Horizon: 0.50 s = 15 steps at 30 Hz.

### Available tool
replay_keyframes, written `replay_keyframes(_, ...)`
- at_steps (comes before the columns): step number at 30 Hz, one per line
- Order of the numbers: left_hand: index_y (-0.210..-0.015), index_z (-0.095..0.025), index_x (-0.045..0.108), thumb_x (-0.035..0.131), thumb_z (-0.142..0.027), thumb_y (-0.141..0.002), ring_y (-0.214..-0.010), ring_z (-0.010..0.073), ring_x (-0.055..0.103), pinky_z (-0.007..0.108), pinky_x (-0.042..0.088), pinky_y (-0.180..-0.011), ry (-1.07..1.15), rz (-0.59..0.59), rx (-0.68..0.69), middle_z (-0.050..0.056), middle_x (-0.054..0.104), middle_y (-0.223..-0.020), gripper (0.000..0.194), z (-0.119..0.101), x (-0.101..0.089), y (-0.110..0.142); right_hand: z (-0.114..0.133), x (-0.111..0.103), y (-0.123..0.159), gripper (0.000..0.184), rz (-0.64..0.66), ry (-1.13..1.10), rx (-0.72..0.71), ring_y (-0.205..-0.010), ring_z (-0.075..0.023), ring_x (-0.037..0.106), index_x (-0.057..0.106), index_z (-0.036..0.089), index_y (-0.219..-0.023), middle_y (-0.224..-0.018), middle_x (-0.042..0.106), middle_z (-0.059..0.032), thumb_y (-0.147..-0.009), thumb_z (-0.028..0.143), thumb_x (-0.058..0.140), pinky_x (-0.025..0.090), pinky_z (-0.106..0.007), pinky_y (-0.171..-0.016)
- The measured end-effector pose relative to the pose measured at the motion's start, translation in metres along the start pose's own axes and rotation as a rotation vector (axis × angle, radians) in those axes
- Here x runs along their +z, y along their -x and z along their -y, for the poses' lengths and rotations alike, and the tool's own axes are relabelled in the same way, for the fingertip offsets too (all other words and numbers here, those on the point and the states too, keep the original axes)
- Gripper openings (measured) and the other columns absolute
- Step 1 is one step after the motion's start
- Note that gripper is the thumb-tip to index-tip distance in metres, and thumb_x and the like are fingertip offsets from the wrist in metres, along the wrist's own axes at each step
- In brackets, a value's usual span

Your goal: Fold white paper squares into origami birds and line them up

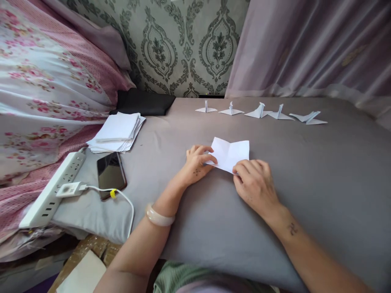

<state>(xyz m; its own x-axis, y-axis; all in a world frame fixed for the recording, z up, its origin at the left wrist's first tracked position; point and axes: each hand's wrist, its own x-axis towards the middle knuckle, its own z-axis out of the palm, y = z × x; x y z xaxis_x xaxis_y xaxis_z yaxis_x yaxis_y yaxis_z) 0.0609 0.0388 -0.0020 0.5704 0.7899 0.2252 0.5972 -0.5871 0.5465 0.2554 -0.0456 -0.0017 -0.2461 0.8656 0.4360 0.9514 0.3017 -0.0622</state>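
So I've got a creased white sheet [229,155] right in the middle of the table [305,183], and both hands are on it. My left hand [198,162] pinches its left side at about 8 o'clock, thumb and fingers on the paper, and my right hand [252,179] grips the near edge at about 5 o'clock with the fingers curled in. There's a fold line down the middle and the two halves angle up a bit, like an open book. Out past it, from 12 round to about 2 o'clock, I've got five folded paper birds [231,109] lined up, wings spread. Over at 10 o'clock sits a messy stack of white paper [117,132], with a black pouch-looking thing [145,101] just behind it. My phone [111,176] lies at about 9 o'clock, a white cable [130,200] running over it from the charger [71,189] in the power strip [55,189]. Oh, and there's a pale bangle [160,215] on my left forearm.
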Motion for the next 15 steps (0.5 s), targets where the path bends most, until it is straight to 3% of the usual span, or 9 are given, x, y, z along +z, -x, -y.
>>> replay_keyframes(2, -0.103, -0.026, 0.069, 0.065, -0.027, -0.084, -0.113, 0.0271, 0.046, 0.045, 0.033, -0.098, -0.091, 0.015, -0.015, 0.008, 0.056, -0.126, 0.02, 0.004, 0.0, 0.003, 0.011, 0.0, 0.002, 0.019, 0.1, 0.081, -0.028, -0.082, -0.0194, 0.052, 0.063, 0.016, -0.086, -0.082, 0.061, -0.0047, -0.088, 0.006, 0.047, 0.033, -0.036, -0.085)
replay_keyframes(5, -0.12, -0.02, 0.058, 0.067, -0.025, -0.078, -0.11, 0.0286, 0.048, 0.045, 0.038, -0.094, -0.124, 0.086, -0.05, 0.012, 0.053, -0.124, 0.043, 0.014, -0.006, 0.009, 0.022, 0.001, 0.0, 0.03, 0.207, 0.179, -0.076, -0.082, -0.0213, 0.05, 0.063, 0.014, -0.11, -0.085, 0.06, -0.0066, -0.088, 0.004, 0.045, 0.032, -0.036, -0.082)
replay_keyframes(8, -0.114, -0.019, 0.058, 0.063, -0.021, -0.078, -0.104, 0.0259, 0.052, 0.042, 0.041, -0.091, -0.084, 0.126, -0.068, 0.01, 0.057, -0.113, 0.037, 0.024, -0.018, 0.015, 0.025, -0.001, -0.007, 0.045, 0.287, 0.231, -0.123, -0.084, -0.0227, 0.049, 0.056, 0.015, -0.127, -0.089, 0.06, -0.008, -0.086, 0.002, 0.045, 0.03, -0.037, -0.079)
replay_keyframes(11, -0.096, -0.019, 0.063, 0.054, -0.017, -0.082, -0.089, 0.0195, 0.057, 0.033, 0.045, -0.082, 0.011, 0.109, -0.114, 0.006, 0.061, -0.098, 0.017, 0.028, -0.029, 0.02, 0.024, -0.005, -0.018, 0.041, 0.388, 0.246, -0.151, -0.087, -0.0229, 0.05, 0.061, 0.017, -0.119, -0.094, 0.06, -0.009, -0.084, 0.002, 0.046, 0.028, -0.036, -0.076)
replay_keyframes(15, -0.088, -0.019, 0.068, 0.05, -0.016, -0.085, -0.079, 0.016, 0.059, 0.028, 0.045, -0.072, 0.084, 0.074, -0.221, 0.005, 0.064, -0.094, 0.018, 0.022, -0.035, 0.027, 0.027, -0.011, -0.032, 0.023, 0.501, 0.236, -0.159, -0.089, -0.0224, 0.052, 0.065, 0.016, -0.097, -0.096, 0.061, -0.0092, -0.09, 0.009, 0.044, 0.028, -0.035, -0.072)
